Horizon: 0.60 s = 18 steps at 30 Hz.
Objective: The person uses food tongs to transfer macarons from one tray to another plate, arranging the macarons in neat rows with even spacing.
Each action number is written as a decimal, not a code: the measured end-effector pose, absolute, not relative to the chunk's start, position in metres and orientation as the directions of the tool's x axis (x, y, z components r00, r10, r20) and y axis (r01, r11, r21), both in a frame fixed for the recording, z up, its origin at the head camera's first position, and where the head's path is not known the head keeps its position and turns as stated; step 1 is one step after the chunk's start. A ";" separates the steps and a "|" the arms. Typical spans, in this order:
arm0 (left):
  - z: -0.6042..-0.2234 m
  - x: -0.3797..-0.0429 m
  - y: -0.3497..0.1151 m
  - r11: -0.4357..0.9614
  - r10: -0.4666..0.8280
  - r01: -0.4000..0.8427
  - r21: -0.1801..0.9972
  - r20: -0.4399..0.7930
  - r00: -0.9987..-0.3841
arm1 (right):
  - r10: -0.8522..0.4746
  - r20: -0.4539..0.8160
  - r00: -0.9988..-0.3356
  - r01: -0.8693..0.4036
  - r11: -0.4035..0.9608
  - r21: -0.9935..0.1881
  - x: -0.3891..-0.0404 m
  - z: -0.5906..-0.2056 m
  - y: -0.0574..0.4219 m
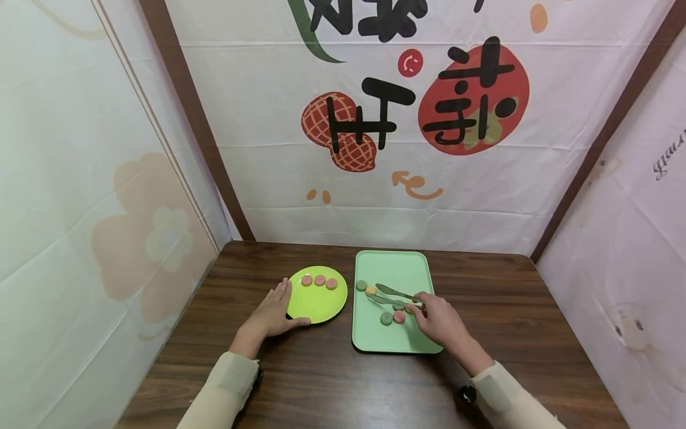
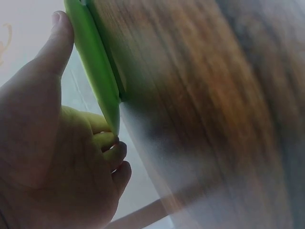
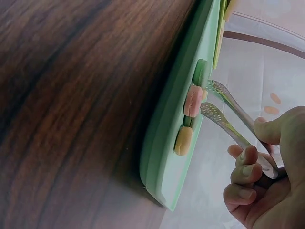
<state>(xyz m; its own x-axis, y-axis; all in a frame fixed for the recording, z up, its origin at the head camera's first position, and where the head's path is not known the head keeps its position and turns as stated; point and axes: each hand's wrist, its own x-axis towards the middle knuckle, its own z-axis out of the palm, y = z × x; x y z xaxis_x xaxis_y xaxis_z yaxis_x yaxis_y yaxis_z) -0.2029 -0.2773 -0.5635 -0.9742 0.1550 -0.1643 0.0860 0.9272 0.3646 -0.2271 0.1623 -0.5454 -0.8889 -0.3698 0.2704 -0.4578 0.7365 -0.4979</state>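
Observation:
My left hand (image 1: 270, 313) lies at the left rim of a yellow-green plate (image 1: 316, 307), thumb spread along the near edge and fingers along the side. Three pink macarons (image 1: 320, 280) sit in a row on the plate's far part. My right hand (image 1: 442, 322) holds metal tongs (image 1: 393, 291) over a mint green tray (image 1: 396, 268), their perforated tips apart and pointing left. Around the tips lie a yellow macaron (image 1: 371, 290) and a green macaron (image 1: 361, 286). Closer to me are another green macaron (image 1: 386, 319) and a pink macaron (image 3: 192, 101). The tongs and right hand partly cover several others.
Plate and tray stand side by side on a dark wooden table (image 1: 332, 381), with a narrow strip of wood between them. A printed white cloth (image 1: 268, 173) hangs behind the table's far edge, and more cloth walls rise on the left and right.

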 end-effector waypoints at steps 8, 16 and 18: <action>-0.561 -0.203 -0.276 0.927 0.155 0.083 0.366 -0.170 -0.973 | -0.363 0.251 -0.898 -0.441 0.740 -0.509 -0.228 -0.548 0.160; -0.561 -0.203 -0.276 0.926 0.158 0.087 0.366 -0.166 -0.973 | -0.363 0.242 -0.900 -0.436 0.734 -0.520 -0.231 -0.549 0.157; -0.561 -0.203 -0.276 0.927 0.157 0.089 0.364 -0.161 -0.974 | -0.365 0.238 -0.900 -0.435 0.731 -0.525 -0.231 -0.549 0.156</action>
<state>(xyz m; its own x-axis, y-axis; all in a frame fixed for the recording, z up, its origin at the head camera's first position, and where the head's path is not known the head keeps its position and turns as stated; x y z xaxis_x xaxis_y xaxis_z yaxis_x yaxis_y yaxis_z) -0.2025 -0.2763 -0.5608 -0.9744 0.1568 -0.1614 0.0889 0.9270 0.3643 -0.2312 0.1563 -0.5486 -0.9002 -0.3647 0.2380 -0.4351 0.7311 -0.5254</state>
